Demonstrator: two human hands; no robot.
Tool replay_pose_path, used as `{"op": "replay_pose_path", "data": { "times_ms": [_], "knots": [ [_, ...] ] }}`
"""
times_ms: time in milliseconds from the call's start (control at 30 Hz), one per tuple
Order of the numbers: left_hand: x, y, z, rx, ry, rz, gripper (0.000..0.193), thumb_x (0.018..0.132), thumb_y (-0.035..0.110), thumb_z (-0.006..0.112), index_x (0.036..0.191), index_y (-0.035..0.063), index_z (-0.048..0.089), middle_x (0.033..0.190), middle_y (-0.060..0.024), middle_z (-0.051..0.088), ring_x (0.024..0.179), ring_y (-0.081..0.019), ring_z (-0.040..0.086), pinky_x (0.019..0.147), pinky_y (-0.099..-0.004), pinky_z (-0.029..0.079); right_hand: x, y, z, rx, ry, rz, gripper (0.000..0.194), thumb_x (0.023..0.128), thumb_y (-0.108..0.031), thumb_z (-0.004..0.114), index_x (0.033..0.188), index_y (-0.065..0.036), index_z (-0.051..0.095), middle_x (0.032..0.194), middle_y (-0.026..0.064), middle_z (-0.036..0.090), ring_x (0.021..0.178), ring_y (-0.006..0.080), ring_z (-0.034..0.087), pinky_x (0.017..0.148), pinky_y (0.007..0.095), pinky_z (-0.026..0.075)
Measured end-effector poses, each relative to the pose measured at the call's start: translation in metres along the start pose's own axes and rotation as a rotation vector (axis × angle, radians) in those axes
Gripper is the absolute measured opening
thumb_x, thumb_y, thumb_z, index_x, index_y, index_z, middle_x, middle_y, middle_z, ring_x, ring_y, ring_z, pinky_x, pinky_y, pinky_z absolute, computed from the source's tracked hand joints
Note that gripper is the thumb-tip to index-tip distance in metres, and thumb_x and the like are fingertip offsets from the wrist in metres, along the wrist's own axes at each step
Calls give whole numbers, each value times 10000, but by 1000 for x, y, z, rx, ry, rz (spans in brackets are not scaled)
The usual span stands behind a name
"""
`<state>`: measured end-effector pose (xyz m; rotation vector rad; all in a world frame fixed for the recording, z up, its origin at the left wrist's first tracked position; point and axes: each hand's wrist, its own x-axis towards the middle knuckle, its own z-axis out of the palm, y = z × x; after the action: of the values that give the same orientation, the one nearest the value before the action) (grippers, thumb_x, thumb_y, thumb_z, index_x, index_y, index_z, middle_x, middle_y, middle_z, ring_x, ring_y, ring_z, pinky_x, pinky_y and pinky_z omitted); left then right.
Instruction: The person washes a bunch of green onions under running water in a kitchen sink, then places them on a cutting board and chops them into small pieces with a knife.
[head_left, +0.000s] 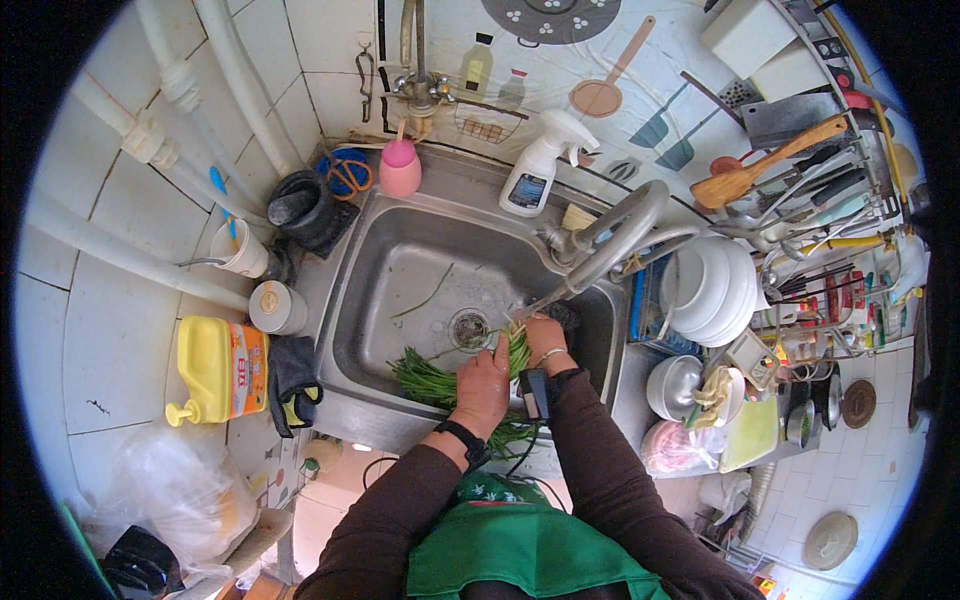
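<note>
A bunch of long thin greens, probably Chinese chives (424, 377), lies across the near side of the stainless steel sink (360, 300). My left hand (481, 388) is closed around the bunch, its dark leafy ends trailing left and over the near rim. Beside it, my right hand (543, 343) holds the pale stem ends under the mouth of the curved faucet (592, 266). Whether water runs there is hard to tell. One loose green stalk (424, 292) rests on the sink floor, and the drain (470, 330) sits just beyond my left hand.
A white spray bottle (529, 176) and a pink bottle (400, 169) stand behind the sink. A stone mortar (304, 206) and a yellow jug (206, 367) are at left. Stacked white plates (709, 292), bowls (673, 390) and a rack with a wooden spatula (765, 165) crowd the right.
</note>
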<state>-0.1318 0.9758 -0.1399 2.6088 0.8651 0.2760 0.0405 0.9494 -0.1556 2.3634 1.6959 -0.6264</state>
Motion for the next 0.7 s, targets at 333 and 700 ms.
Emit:
{"op": "replay_pose_path", "data": {
  "times_ms": [333, 700],
  "knots": [
    [8, -41, -7, -717, -250, -229, 475, 680, 48, 626, 1144, 17, 525, 1007, -162, 628, 913, -301, 608, 777, -339, 481, -3, 55, 35, 2165, 186, 303, 296, 847, -213, 616, 1064, -19, 567, 930, 81, 630, 823, 196, 615, 680, 340, 499],
    [39, -93, -11, -2007, -812, -407, 531, 723, 98, 653, 1221, 22, 484, 891, -86, 594, 746, -205, 586, 732, -367, 492, -23, 8, -20, 1436, -141, 193, 190, 842, -235, 646, 877, -48, 643, 692, -13, 581, 585, 78, 538, 531, 224, 448]
  ]
}}
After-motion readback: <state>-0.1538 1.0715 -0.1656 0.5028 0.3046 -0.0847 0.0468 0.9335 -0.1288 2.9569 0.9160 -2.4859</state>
